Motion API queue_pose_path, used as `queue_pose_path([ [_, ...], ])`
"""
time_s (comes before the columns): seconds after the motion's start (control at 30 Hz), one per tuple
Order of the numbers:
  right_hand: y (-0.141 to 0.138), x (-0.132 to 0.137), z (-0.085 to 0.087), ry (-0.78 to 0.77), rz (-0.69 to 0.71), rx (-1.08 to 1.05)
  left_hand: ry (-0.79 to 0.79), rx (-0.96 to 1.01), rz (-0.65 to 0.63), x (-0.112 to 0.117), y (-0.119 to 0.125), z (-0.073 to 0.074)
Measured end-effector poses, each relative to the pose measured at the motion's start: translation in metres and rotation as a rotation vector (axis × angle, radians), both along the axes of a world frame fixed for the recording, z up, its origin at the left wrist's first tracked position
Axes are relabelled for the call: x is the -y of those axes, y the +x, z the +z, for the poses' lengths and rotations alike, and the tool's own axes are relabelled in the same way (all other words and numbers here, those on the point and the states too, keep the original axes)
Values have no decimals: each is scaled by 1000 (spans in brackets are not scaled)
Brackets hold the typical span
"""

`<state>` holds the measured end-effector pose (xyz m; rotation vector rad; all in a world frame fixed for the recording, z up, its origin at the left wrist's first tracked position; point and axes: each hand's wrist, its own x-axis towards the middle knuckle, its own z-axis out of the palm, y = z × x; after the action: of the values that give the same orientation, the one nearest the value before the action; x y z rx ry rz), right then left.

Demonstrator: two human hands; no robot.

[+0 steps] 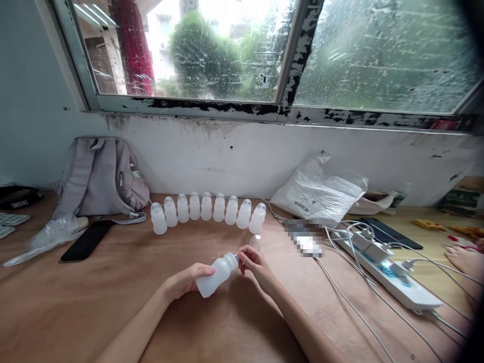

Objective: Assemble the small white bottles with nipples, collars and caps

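My left hand (187, 281) is wrapped round the body of a small white plastic bottle (216, 274), which lies tilted with its neck pointing up and right. My right hand (254, 264) pinches at the bottle's neck; whether a cap is between its fingers is hard to see. A clear cap (255, 241) rests on the wooden table (113, 302) just beyond my right hand. Behind it, several identical white bottles with clear caps (206, 207) stand in a curved row.
A grey backpack (100, 176) leans on the wall at the left, with a black phone (87, 240) and crumpled plastic (49, 234) before it. A white plastic bag (321, 189) and a power strip with cables (389, 275) lie at the right. Another person's hand (465, 259) shows at the right edge.
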<state>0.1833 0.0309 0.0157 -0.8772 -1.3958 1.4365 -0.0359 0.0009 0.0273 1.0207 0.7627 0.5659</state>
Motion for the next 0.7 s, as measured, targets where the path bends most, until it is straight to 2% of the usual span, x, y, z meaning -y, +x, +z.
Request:
queue_pose_path([
  [0.17,2,-1,0,-8,-48,-49,57,-13,25,0,2,0],
  [0.27,5,-4,-2,-21,-122,-80,201,-9,176,-2,5,-4],
  [0.33,8,-6,-4,-29,-157,-103,360,-36,387,-8,5,-10],
  [0.4,10,-8,-6,-39,-175,-118,517,-122,679,-18,-1,-17],
  [0.47,10,-10,-8,-51,-186,-118,610,-285,1009,-31,-16,-26],
  [0.5,10,-10,-9,-58,-187,-113,628,-361,1152,-38,-26,-30],
  [0.63,7,-10,-11,-92,-175,-87,632,-503,1568,-62,-77,-46],
  [0.67,7,-10,-12,-97,-169,-81,622,-512,1643,-66,-89,-49],
  [0.7,6,-10,-12,-100,-163,-75,612,-519,1662,-69,-100,-52],
])
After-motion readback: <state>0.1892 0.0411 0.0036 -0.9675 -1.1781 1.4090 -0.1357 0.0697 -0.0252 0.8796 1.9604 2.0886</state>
